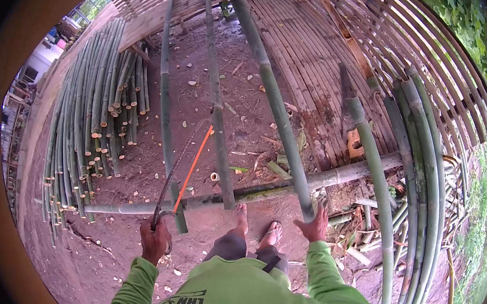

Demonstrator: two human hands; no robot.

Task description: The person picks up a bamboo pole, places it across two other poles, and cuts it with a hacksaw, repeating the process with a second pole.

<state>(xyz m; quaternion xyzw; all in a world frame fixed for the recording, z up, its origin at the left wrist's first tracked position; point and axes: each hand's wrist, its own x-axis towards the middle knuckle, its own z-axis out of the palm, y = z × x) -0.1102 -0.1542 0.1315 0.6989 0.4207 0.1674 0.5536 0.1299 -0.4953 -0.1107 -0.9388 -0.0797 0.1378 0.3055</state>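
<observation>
My left hand is closed around the handle end of a bow saw with an orange bar and a long dark strip. The saw points forward and overlaps a short-ended bamboo pole in this view. My right hand, fingers spread, is right at the near end of a thick green bamboo pole. Between them a third bamboo pole runs forward. These poles rest across a horizontal bamboo pole in front of my feet.
A big stack of cut bamboo lies left. A handsaw with a wooden handle rests at the bamboo-slat platform. Several long poles lean at right, beside split bamboo scraps. Chips litter the dirt ground.
</observation>
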